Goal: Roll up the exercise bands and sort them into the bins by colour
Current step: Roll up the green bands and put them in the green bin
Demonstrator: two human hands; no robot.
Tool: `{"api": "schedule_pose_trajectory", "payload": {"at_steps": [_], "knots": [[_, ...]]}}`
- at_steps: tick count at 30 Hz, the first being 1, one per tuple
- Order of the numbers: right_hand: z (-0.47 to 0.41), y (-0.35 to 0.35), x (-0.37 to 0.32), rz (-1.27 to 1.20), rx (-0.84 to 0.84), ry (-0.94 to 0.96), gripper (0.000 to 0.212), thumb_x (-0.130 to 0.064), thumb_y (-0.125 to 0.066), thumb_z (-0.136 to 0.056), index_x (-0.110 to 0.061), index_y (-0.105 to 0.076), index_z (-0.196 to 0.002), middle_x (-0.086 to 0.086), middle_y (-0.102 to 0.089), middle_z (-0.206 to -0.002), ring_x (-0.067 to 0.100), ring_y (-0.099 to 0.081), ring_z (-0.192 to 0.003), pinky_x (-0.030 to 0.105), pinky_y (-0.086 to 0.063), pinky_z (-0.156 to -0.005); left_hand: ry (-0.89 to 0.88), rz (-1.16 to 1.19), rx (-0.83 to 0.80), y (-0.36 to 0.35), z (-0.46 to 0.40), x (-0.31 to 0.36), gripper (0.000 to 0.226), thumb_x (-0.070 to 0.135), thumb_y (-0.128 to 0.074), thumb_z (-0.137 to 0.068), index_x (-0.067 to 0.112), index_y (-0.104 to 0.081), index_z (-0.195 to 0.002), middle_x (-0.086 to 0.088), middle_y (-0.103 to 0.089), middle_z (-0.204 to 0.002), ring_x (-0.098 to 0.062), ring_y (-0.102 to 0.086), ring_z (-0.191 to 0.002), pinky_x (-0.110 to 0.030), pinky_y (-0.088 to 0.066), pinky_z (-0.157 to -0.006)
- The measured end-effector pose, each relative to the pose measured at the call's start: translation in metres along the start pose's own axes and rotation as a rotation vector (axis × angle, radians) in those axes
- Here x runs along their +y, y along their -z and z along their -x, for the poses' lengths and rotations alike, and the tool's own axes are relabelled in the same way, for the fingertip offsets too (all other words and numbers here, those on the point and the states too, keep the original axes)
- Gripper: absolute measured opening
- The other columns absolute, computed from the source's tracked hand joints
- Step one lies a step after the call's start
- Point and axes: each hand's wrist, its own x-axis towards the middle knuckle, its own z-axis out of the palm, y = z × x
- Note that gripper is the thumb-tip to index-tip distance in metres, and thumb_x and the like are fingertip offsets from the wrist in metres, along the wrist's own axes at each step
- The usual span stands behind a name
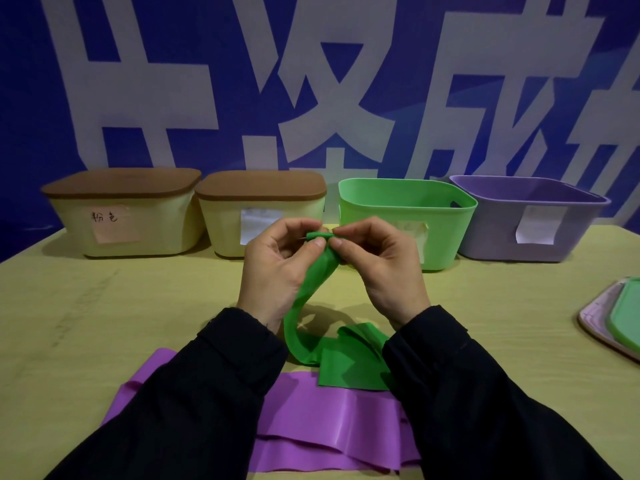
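At the far left of the counter (86,306) stand two cream bins with brown lids: the first cream bin (128,216) carries a pink handwritten label, the second cream bin (256,216) a white one. My left hand (277,268) is raised in front of that second bin, thumb and fingertips pinching the small rolled end of the green band (311,285). My right hand (377,268) pinches the same roll from the other side, so both hands are closed on it. The rest of the green band hangs down between my wrists and lies crumpled on the counter, its end overlapping the purple band (329,420) spread flat nearest me. Behind my right hand sits the open green bin (450,216), then the open purple bin (502,237) just beside it. At the right edge lie two stacked lids (616,320), the green one on top.
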Motion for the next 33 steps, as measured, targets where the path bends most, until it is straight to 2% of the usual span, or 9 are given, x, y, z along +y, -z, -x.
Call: {"api": "schedule_pose_trajectory", "payload": {"at_steps": [3, 9, 14, 16, 18, 24, 27, 30, 33], "knots": [[0.0007, 0.0012, -0.0014, 0.022, -0.008, 0.020, 0.010, 0.003, -0.071, -0.087, -0.006, -0.071, -0.092, 0.006, -0.073, -0.085, 0.015, -0.069, -0.081, 0.028, -0.059, -0.075, 0.045, 0.003, -0.009, 0.0020, -0.0011, -0.0015, 0.020, 0.005, -0.073, -0.088, 0.016, -0.073, -0.104, -0.003, -0.075, -0.103, -0.022, -0.071, -0.101, -0.044, -0.057, -0.092], [0.0003, 0.0015, -0.0012, 0.030, -0.003, 0.023, 0.011, 0.003, -0.072, -0.086, -0.007, -0.072, -0.091, 0.004, -0.073, -0.087, 0.014, -0.070, -0.084, 0.027, -0.058, -0.078, 0.031, 0.014, 0.001, 0.0024, -0.0026, -0.0020, 0.018, 0.005, -0.072, -0.088, 0.020, -0.074, -0.098, -0.006, -0.075, -0.102, -0.025, -0.070, -0.102, -0.046, -0.056, -0.096], [0.0020, -0.0006, -0.0016, 0.021, -0.011, -0.014, 0.013, -0.005, -0.076, -0.086, -0.008, -0.071, -0.098, 0.018, -0.072, -0.093, 0.031, -0.070, -0.087, 0.037, -0.061, -0.080, 0.034, 0.014, 0.005, 0.0034, -0.0021, 0.0014, 0.021, 0.000, -0.069, -0.089, 0.020, -0.073, -0.096, -0.004, -0.075, -0.101, -0.022, -0.070, -0.102, -0.044, -0.056, -0.096], [0.0011, 0.0001, -0.0002, 0.016, -0.007, -0.039, 0.015, -0.008, -0.073, -0.089, -0.007, -0.070, -0.104, 0.017, -0.073, -0.090, 0.026, -0.070, -0.082, 0.035, -0.060, -0.075, 0.033, 0.023, -0.009, 0.0038, -0.0015, 0.0024, 0.022, 0.000, -0.069, -0.089, 0.020, -0.072, -0.096, -0.003, -0.075, -0.100, -0.022, -0.069, -0.102, -0.044, -0.056, -0.096], [0.0000, 0.0000, 0.0009, 0.002, 0.001, -0.062, 0.011, -0.007, -0.072, -0.090, -0.008, -0.071, -0.102, 0.012, -0.074, -0.087, 0.018, -0.070, -0.081, 0.030, -0.057, -0.071, 0.027, 0.027, -0.026, 0.0041, -0.0015, 0.0024, 0.023, -0.002, -0.069, -0.089, 0.020, -0.072, -0.095, -0.002, -0.074, -0.100, -0.022, -0.069, -0.103, -0.044, -0.056, -0.096], [-0.0018, 0.0029, 0.0011, 0.059, 0.023, 0.023, 0.014, 0.000, -0.074, -0.086, -0.013, -0.073, -0.093, 0.002, -0.075, -0.086, 0.014, -0.071, -0.083, 0.026, -0.057, -0.077, 0.054, 0.001, -0.036, 0.0017, -0.0012, 0.0011, 0.018, 0.007, -0.074, -0.087, 0.019, -0.072, -0.100, -0.001, -0.075, -0.100, -0.018, -0.070, -0.100, -0.038, -0.057, -0.092], [-0.0008, 0.0022, 0.0004, 0.047, -0.006, 0.021, 0.017, -0.001, -0.075, -0.085, -0.014, -0.073, -0.096, 0.006, -0.076, -0.090, 0.017, -0.072, -0.086, 0.029, -0.058, -0.078, 0.034, 0.001, -0.025, 0.0027, -0.0022, -0.0002, 0.019, 0.003, -0.072, -0.088, 0.021, -0.073, -0.093, -0.002, -0.075, -0.097, -0.021, -0.070, -0.100, -0.039, -0.057, -0.092], [0.0007, 0.0019, 0.0010, 0.019, -0.040, -0.021, 0.029, -0.014, -0.077, -0.086, -0.015, -0.069, -0.114, 0.013, -0.074, -0.097, 0.025, -0.072, -0.091, 0.033, -0.060, -0.081, 0.029, 0.035, -0.041, 0.0030, -0.0018, 0.0030, 0.020, -0.002, -0.068, -0.089, 0.017, -0.071, -0.094, 0.001, -0.075, -0.096, -0.018, -0.070, -0.097, -0.033, -0.057, -0.087], [0.0001, 0.0016, 0.0038, 0.061, -0.023, -0.020, 0.017, -0.013, -0.072, -0.091, -0.010, -0.073, -0.107, 0.016, -0.074, -0.091, 0.030, -0.071, -0.087, 0.033, -0.058, -0.076, 0.020, 0.040, -0.071, 0.0023, -0.0008, 0.0048, 0.020, -0.004, -0.067, -0.089, 0.015, -0.070, -0.094, 0.000, -0.075, -0.096, -0.019, -0.071, -0.098, -0.034, -0.058, -0.087]]}}
